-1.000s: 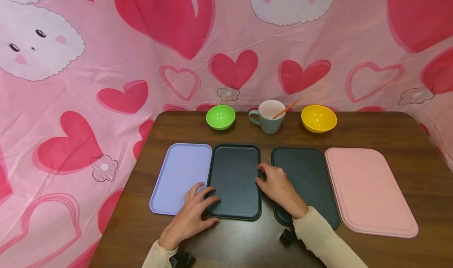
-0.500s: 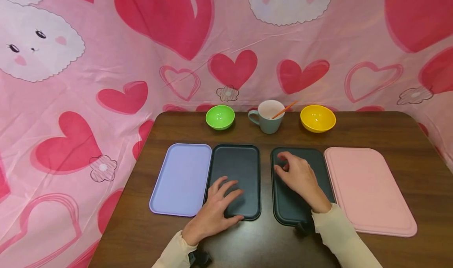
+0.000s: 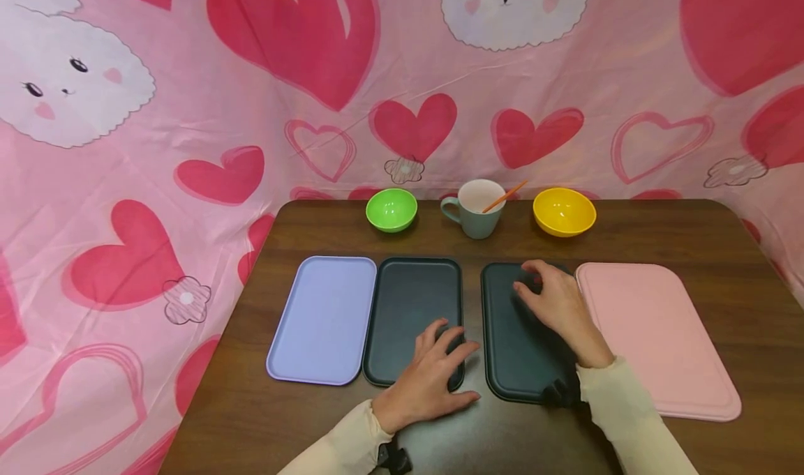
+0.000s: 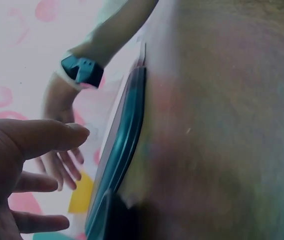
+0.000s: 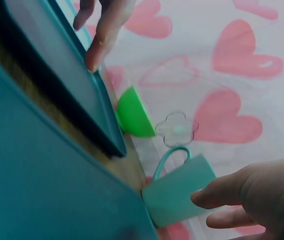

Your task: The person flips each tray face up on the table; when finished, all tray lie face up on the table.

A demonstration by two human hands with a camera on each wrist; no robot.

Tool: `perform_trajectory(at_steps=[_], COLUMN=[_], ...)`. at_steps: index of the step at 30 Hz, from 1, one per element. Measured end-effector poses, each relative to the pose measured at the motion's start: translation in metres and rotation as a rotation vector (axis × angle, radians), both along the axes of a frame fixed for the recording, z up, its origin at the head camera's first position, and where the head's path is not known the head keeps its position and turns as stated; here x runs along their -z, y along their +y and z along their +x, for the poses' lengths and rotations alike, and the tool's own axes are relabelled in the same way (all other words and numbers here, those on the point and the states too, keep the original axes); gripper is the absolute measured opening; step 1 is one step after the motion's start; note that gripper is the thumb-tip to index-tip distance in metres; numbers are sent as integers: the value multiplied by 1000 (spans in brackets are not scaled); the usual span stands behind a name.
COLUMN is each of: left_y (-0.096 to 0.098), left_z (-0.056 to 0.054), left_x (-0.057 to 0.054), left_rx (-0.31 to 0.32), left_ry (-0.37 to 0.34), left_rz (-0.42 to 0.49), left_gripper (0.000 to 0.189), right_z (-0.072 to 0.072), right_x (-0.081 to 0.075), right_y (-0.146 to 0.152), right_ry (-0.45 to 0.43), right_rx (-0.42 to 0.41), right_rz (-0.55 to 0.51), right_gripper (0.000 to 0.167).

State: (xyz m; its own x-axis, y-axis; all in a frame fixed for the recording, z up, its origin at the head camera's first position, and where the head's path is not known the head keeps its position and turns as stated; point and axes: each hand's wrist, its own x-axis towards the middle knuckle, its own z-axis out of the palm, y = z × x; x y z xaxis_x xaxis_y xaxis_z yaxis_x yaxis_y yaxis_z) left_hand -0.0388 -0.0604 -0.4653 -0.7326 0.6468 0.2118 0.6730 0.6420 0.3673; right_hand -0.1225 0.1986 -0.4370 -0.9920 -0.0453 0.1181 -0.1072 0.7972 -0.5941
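My left hand (image 3: 427,381) is spread with fingers apart over the lower right of a dark tray (image 3: 408,297). The left wrist view shows its thumb and fingers (image 4: 42,137) holding nothing. Above a second dark tray (image 3: 511,349) hovers my right hand (image 3: 559,304), its fingers loosely bent and nothing between them. In the right wrist view that hand (image 5: 261,195) appears in front of the mug. A lavender tray (image 3: 323,321) lies at the left, beside the first dark tray. At the right, a pink tray or board (image 3: 653,335) lies against the second dark one.
Along the back of the wooden table (image 3: 741,266) stand a green bowl (image 3: 391,210), a grey-green mug (image 3: 479,220) with an orange stick (image 3: 505,196) in it, and a yellow bowl (image 3: 564,212). Behind hangs a pink heart-patterned cloth (image 3: 226,63).
Both hands have moved right: the left from the lavender tray's edge across the first dark tray, the right from that tray's right edge to over the second dark tray. The trays look unmoved.
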Motion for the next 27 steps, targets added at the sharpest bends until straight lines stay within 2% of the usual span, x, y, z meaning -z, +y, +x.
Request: perform_trajectory(at_steps=[10,21,27], left_y=[20,31,39], left_z=[1,4,4], left_x=[8,18,19], left_rx=[-34,-19,-27], left_ry=[12,31,24], left_rz=[-111,-179,-233], left_gripper=[73,78,79], right_z=[-11,-20,-23], right_x=[9,21,27], right_y=[27,46,53], right_ry=[31,-49,-53], right_rx=[11,26,14], right_rz=[84,121,143], right_gripper=[42,46,45])
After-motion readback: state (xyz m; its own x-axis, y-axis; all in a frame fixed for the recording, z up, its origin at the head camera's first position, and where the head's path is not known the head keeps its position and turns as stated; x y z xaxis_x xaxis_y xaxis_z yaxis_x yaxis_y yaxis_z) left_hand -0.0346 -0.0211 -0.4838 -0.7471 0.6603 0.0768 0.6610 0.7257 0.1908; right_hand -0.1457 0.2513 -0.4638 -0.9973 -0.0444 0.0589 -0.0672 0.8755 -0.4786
